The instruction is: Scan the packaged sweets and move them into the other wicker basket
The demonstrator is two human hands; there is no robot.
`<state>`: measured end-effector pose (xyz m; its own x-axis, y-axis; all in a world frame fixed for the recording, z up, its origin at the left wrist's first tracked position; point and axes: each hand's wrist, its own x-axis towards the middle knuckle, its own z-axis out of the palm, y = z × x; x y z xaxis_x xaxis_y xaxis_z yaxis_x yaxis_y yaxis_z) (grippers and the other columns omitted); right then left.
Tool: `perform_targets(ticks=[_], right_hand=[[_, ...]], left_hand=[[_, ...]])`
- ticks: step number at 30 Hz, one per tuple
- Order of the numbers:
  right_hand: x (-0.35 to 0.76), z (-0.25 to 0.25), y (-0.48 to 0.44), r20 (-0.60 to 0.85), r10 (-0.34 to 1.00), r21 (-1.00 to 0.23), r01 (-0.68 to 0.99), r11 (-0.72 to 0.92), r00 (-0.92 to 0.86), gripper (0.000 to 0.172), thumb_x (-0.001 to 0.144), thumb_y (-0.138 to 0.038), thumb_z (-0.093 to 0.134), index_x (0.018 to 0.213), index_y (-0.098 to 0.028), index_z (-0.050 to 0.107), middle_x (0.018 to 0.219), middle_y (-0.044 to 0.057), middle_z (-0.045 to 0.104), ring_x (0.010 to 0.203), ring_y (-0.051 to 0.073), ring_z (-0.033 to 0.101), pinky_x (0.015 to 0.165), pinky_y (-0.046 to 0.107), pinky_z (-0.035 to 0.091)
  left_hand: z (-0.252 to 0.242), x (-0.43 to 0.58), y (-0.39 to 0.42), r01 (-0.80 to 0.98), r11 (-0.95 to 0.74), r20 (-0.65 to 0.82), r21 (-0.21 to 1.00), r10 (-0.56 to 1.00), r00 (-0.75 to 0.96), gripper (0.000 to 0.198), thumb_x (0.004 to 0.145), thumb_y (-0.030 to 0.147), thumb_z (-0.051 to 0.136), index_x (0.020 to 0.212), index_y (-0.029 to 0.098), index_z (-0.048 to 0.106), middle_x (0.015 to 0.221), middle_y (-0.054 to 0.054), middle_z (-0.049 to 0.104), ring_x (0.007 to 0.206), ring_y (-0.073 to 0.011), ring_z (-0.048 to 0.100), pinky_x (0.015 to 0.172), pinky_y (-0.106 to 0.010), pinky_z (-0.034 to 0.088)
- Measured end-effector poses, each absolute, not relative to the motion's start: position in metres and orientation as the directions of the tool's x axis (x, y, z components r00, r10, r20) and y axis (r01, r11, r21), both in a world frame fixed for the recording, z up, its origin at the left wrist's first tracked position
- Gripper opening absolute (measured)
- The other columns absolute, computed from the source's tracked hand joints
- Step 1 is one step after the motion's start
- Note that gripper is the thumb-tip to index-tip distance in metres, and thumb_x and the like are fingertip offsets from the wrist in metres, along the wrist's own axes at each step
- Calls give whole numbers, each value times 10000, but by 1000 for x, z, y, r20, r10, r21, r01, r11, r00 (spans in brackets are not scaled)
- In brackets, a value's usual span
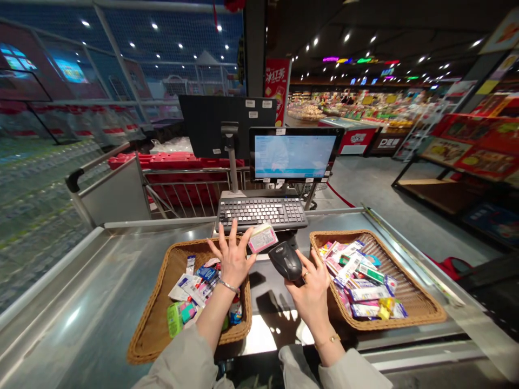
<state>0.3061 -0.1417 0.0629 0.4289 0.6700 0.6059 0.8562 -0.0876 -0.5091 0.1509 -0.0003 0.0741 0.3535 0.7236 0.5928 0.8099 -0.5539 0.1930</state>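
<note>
My left hand (234, 259) is raised over the left basket near the keyboard's front edge, with several fingers spread. A small pink-and-white packet (263, 239) is at its index fingertip and thumb, tilted, with printed text facing me. My right hand (312, 286) is wrapped around a black handheld barcode scanner (285, 260), whose head is close to the packet. Under my left hand and forearm, a wicker basket (152, 302) contains many small wrapped goods (190, 289), partly hidden. The right wicker basket (425, 308) holds a heap of slim wrapped packets (363, 275).
Behind my hands are a black keyboard (263, 212), a lit monitor (292, 156) and a second screen (227, 127) facing away. The baskets stand on a metal counter (81, 297). Beyond are a metal cart (117, 189), a shelf rack (466, 140) and store displays.
</note>
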Motion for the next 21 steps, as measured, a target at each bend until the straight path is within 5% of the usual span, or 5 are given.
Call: perform_targets(ticks=[21], right_hand=[[292,68,-159,609,658,-510,854,-103,443,197,754,-229,624,940,-222,689,1278,52,653,1382,344,373,1098,597,265]], left_hand=[[81,144,-15,803,-562,607,198,714,349,748,690,327,800,1384,373,525,1614,-76,260,1495,-415,81,1130,-692,-94]])
